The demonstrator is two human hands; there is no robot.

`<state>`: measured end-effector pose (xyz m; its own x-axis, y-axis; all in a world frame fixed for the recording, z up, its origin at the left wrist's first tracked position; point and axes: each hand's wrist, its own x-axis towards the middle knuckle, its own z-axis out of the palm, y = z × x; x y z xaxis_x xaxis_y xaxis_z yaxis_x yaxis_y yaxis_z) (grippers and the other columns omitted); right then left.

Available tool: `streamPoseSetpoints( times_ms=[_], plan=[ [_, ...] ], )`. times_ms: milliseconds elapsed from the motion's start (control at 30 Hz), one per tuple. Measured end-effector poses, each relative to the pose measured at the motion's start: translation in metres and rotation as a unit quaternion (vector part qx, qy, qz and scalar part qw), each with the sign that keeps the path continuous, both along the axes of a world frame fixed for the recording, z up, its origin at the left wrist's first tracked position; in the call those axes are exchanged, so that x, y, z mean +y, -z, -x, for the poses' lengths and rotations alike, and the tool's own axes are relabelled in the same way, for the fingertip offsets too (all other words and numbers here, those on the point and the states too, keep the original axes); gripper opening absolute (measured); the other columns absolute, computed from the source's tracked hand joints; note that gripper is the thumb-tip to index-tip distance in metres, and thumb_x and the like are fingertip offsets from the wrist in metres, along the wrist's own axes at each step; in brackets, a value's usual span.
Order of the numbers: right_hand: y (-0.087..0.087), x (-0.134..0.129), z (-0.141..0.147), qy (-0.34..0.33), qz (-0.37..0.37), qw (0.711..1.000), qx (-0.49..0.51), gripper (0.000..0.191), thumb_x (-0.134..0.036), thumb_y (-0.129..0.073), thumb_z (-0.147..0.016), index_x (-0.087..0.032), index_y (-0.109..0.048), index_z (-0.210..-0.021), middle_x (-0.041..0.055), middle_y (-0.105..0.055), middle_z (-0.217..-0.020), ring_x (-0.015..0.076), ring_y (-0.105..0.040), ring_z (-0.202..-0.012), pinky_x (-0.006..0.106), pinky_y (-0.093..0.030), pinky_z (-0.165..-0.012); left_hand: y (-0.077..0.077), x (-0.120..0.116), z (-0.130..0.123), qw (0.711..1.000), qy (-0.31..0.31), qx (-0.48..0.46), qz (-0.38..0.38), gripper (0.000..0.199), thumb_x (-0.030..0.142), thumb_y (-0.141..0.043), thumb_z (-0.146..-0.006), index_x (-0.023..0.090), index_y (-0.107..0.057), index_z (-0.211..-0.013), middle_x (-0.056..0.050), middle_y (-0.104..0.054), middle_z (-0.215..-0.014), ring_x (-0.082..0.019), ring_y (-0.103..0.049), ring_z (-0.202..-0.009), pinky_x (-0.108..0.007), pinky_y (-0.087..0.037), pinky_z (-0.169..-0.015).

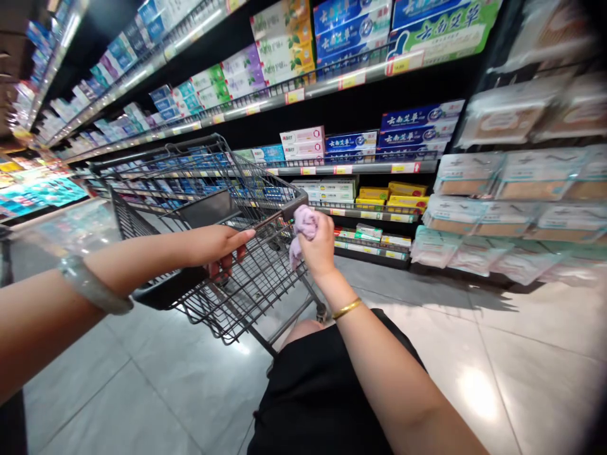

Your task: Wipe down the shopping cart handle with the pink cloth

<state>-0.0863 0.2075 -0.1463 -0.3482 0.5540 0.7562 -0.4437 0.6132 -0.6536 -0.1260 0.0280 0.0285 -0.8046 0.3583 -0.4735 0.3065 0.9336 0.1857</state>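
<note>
A dark wire shopping cart stands in front of me, turned at an angle. My left hand, with a jade-coloured bangle on the wrist, is closed over the cart's near edge. Its thumb points right along the top while the fingers curl down by the wires. At the cart's right corner, my right hand is closed around a crumpled lilac cloth, which is pressed against or right beside the rail. A gold bracelet circles my right wrist. Beneath the cloth, the palm side of this hand is hidden.
Shelves of toothpaste-like boxes run along the far side. Packs hang on the right, with their lowest row near the floor. Grey tiles lie below, and a cart wheel rests close to my leg.
</note>
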Motion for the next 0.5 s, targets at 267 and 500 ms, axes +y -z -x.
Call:
streamPoseSetpoints(
  times_ms=[267,500],
  plan=[
    [-0.006,0.005,-0.008,-0.073,-0.075,0.994,0.017,0.048,-0.016,-0.063,-0.075,-0.025,-0.06,-0.122,0.012,-0.055,-0.15,0.0293,-0.052,-0.139,0.051,-0.043,-0.118,0.004,0.03,0.001,0.999,0.012,0.027,-0.013,0.063,0.063,-0.022,-0.099,0.018,-0.066,-0.095,-0.012,-0.073,-0.071,-0.024,-0.069,-0.056,-0.032,-0.056,-0.061],
    [-0.014,0.014,-0.004,-0.073,-0.041,0.995,0.045,0.044,-0.018,-0.063,-0.073,-0.023,-0.062,-0.116,0.008,-0.069,-0.118,0.0243,-0.063,-0.114,0.042,-0.051,-0.106,0.008,0.061,0.002,0.993,0.074,0.089,0.01,0.061,0.052,-0.02,-0.102,0.016,-0.067,-0.092,-0.014,-0.075,-0.072,-0.023,-0.07,-0.052,-0.032,-0.057,-0.059]
  ],
)
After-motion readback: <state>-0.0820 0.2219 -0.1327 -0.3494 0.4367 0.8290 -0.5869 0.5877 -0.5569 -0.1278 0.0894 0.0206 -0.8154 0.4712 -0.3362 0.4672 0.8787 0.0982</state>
